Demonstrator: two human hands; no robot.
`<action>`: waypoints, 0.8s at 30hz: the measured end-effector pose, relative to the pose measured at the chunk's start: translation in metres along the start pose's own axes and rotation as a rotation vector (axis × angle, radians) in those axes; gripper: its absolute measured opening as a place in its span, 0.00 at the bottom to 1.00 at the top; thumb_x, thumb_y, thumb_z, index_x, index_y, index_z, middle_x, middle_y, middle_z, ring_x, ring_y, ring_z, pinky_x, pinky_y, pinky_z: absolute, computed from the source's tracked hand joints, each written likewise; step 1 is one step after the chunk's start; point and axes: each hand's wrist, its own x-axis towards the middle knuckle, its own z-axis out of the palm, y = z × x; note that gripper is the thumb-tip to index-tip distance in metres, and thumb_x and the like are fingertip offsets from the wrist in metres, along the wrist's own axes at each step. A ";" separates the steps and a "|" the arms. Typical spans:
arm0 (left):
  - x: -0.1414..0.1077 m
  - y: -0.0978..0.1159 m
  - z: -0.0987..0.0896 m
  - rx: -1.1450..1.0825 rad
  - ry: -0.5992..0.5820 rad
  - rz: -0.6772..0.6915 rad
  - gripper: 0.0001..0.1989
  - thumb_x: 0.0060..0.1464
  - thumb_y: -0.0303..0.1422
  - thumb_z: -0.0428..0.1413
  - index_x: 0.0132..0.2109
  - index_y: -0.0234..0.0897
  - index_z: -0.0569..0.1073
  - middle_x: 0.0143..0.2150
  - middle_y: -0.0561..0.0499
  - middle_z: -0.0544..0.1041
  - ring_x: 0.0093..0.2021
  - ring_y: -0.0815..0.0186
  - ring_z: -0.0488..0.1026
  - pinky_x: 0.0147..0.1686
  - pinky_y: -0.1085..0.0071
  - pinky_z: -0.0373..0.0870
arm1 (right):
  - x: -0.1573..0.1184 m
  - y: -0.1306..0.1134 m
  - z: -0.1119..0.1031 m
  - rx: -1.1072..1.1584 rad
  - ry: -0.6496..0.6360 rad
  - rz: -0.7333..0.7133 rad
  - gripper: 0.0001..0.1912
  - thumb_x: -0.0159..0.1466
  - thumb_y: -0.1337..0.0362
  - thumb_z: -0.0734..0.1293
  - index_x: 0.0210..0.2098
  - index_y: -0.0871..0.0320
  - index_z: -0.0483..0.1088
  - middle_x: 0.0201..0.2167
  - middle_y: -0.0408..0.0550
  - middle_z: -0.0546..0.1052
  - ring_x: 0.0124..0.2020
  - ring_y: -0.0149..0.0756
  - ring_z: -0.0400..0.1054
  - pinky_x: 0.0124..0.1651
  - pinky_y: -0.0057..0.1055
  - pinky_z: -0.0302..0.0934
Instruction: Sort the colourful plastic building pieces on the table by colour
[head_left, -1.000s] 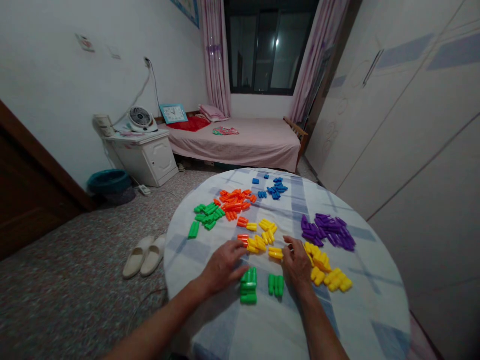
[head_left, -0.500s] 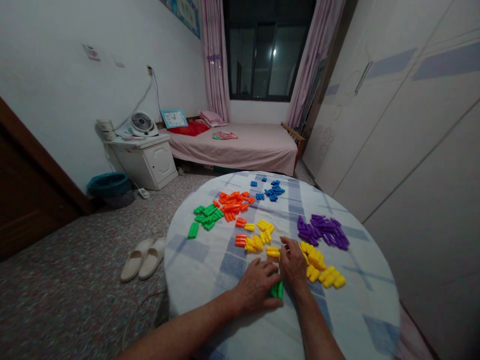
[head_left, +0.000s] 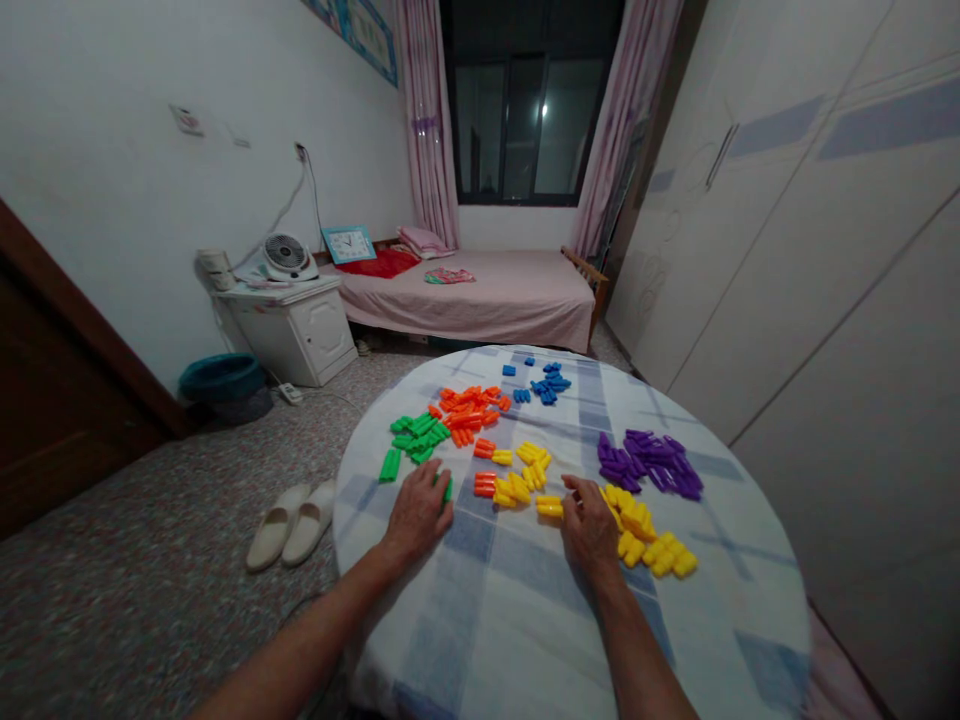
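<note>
My left hand (head_left: 420,508) is closed on a green piece (head_left: 448,490), just below the pile of green pieces (head_left: 418,434). My right hand (head_left: 590,520) rests between a yellow piece (head_left: 550,507) on its left and the yellow pile (head_left: 634,515) on its right. Its fingers are bent near the yellow piece; what lies under them is hidden. Between my hands are orange pieces (head_left: 485,484) beside a cluster of yellow pieces (head_left: 513,489).
The round table (head_left: 525,640) wears a checked cloth. Farther back lie orange pieces (head_left: 471,412), blue pieces (head_left: 551,384) and, to the right, purple pieces (head_left: 652,460). Beyond the table are a bed (head_left: 510,290), a bin (head_left: 223,380) and slippers (head_left: 277,525).
My left hand has moved left and away from me, from beside my right hand to the green pile, taking green with it. My right hand has hardly moved.
</note>
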 end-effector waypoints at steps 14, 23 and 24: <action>0.067 0.018 0.036 -0.038 -0.057 0.189 0.20 0.53 0.35 0.54 0.53 0.36 0.68 0.61 0.40 0.63 0.64 0.50 0.52 0.59 0.54 0.54 | -0.001 0.002 0.000 -0.016 -0.037 0.009 0.15 0.61 0.65 0.54 0.43 0.58 0.67 0.40 0.50 0.72 0.39 0.39 0.66 0.43 0.37 0.60; 0.102 0.015 0.041 -0.034 0.046 0.002 0.15 0.54 0.29 0.52 0.49 0.34 0.71 0.59 0.40 0.64 0.63 0.52 0.55 0.58 0.50 0.56 | 0.000 0.004 0.001 -0.030 -0.035 0.009 0.15 0.61 0.65 0.54 0.43 0.58 0.67 0.40 0.50 0.72 0.40 0.38 0.66 0.44 0.36 0.60; 0.099 0.021 0.042 -0.081 0.044 0.047 0.15 0.55 0.30 0.51 0.50 0.35 0.70 0.60 0.41 0.64 0.62 0.54 0.56 0.58 0.51 0.57 | 0.000 0.003 0.001 -0.030 -0.035 0.010 0.15 0.61 0.66 0.55 0.43 0.58 0.67 0.40 0.50 0.72 0.40 0.38 0.66 0.44 0.36 0.60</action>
